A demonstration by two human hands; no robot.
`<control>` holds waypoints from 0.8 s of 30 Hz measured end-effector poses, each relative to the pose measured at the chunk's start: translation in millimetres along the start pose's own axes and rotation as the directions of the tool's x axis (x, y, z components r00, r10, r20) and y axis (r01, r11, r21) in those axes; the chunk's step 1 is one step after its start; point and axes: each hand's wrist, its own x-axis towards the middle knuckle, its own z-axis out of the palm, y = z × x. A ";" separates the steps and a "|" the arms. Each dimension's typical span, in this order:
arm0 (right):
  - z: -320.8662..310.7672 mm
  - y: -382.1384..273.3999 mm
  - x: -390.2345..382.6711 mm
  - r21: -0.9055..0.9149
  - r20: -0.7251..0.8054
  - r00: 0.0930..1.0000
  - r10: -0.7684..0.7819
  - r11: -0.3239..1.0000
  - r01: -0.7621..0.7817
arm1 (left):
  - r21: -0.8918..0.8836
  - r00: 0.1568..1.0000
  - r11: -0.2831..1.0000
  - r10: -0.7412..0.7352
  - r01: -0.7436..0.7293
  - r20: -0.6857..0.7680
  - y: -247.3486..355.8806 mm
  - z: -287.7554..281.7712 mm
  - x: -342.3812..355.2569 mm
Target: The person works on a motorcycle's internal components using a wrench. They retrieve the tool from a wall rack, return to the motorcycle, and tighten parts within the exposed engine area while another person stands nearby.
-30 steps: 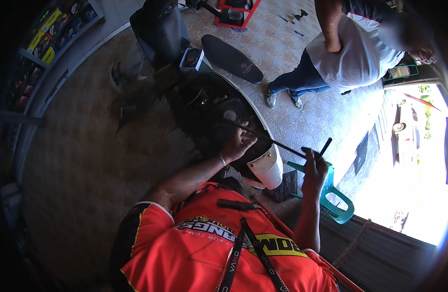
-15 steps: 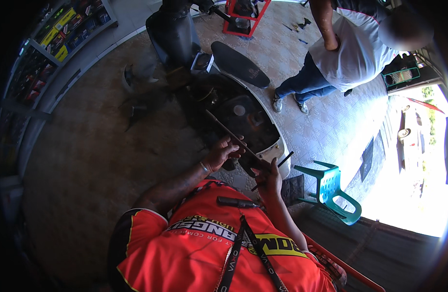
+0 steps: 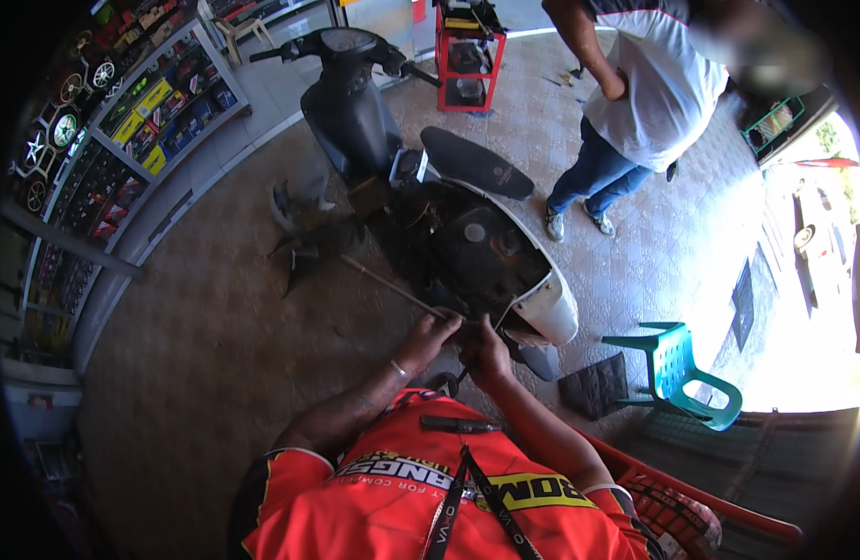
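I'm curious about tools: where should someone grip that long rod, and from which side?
Probably mid-shaft, coming from the person's left: the rod is thin and straight, its left stretch uncovered, while the left hand and right hand crowd its other end.

Rod, near end indistinct between left hand and right hand

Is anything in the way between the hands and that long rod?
Nothing that I can see. The left hand and the right hand are both at the near end of the rod. The scooter stands just beyond the hands, not between them and the rod.
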 end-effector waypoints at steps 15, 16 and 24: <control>5.7 74.0 92.4 -0.943 0.290 0.866 0.408 0.274 0.187 | -0.092 0.974 0.989 -0.129 0.113 -0.189 17.1 -166.6 2.5; 3.3 82.5 101.6 -0.956 0.211 0.889 0.407 0.275 0.100 | -0.072 0.963 0.986 -0.165 0.153 -0.213 21.9 -186.6 3.4; -69.1 129.6 177.8 -0.943 -0.052 0.995 0.087 -0.331 -0.020 | -0.143 0.941 0.979 -0.180 0.144 -0.288 52.4 -332.9 3.7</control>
